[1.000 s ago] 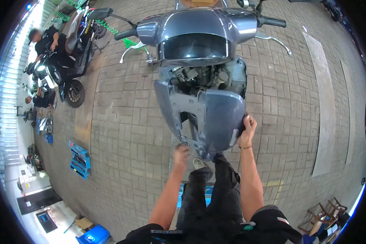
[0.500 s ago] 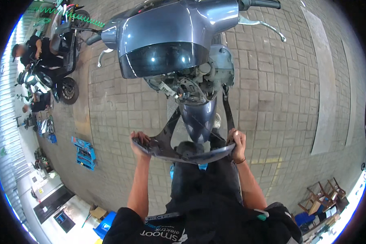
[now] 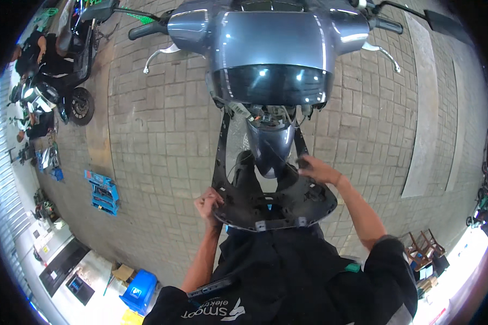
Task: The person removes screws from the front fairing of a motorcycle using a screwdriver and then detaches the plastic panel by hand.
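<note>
A dark plastic panel (image 3: pixel 271 203) is held between both hands, in front of the person's chest and just below the scooter (image 3: pixel 271 59). The left hand (image 3: pixel 209 203) is closed on the panel's left edge. The right hand (image 3: pixel 317 170) is laid on the panel's upper right, by its right strut, fingers bent; whether it grips cannot be told. The panel's two struts run up from the hands towards the scooter's grey front cover. A blue tool tray (image 3: pixel 104 192) lies on the paved floor (image 3: pixel 162 135), well left of the left hand.
</note>
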Motion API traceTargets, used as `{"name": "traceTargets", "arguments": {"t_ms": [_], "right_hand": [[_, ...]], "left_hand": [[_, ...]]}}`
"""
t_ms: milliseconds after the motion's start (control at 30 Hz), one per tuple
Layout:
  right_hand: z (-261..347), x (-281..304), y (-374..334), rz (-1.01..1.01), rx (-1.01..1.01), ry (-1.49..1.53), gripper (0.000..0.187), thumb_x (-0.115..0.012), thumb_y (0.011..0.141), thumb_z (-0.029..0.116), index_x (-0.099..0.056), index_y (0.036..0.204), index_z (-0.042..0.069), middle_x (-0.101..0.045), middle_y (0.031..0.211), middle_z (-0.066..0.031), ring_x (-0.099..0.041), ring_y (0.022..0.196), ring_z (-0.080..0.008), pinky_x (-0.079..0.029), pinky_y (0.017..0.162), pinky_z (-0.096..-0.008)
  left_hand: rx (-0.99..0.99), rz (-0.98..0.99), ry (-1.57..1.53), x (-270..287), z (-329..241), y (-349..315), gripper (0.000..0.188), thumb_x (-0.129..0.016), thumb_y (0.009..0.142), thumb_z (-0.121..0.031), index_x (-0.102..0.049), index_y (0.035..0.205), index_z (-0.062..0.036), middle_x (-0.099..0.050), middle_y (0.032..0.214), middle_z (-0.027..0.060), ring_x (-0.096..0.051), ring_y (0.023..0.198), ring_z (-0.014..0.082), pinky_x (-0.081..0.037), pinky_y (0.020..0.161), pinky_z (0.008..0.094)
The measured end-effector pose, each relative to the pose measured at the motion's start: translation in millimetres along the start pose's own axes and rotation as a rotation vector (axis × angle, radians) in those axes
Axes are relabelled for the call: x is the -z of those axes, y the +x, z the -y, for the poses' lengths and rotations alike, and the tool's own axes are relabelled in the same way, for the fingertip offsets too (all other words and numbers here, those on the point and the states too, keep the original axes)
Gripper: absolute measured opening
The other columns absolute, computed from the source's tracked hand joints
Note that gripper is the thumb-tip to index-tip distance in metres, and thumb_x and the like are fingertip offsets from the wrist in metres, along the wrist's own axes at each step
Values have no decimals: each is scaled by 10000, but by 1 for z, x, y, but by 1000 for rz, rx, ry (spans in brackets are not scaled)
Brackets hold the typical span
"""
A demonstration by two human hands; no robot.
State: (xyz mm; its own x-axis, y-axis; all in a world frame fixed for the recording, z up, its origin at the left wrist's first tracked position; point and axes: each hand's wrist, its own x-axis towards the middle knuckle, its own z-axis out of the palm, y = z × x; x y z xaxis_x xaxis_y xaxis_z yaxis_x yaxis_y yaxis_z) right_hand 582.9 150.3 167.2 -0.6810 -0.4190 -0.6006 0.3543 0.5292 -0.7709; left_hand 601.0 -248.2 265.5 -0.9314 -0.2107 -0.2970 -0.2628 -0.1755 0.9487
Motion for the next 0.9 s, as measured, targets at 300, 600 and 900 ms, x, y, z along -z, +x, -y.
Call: {"name": "traceTargets", "arguments": {"t_ms": [300,600,900], "right_hand": [[33,-63,121,-120,-117,337,413,-614,1050,283,-591,1325,-24,-707,968,-121,-658,868,-193,-526,800,-342],[39,-83,103,-413,-116,568,308,-677,1009,195,-710,1144,-80,-640,730,-40,-556,688,-94,-470,655,-298],[23,-92,98,-518,-128,676,290,-703,980,208,-734,956,-79,-612,693,-23,-511,649,-104,-422,610,-297]], "left_hand": [[277,266,409,27,-10,42,190,-624,778,-110,-569,654,23,-510,643,44,-485,664,133,-369,649,301],[330,869,890,-1,-17,160,246,-729,912,-201,-652,913,32,-640,757,184,-599,698,310,-472,675,435],[-515,987,1155,-92,93,191,313,-675,952,-344,-743,1091,-72,-737,1125,168,-674,1082,352,-518,941,483]]}}
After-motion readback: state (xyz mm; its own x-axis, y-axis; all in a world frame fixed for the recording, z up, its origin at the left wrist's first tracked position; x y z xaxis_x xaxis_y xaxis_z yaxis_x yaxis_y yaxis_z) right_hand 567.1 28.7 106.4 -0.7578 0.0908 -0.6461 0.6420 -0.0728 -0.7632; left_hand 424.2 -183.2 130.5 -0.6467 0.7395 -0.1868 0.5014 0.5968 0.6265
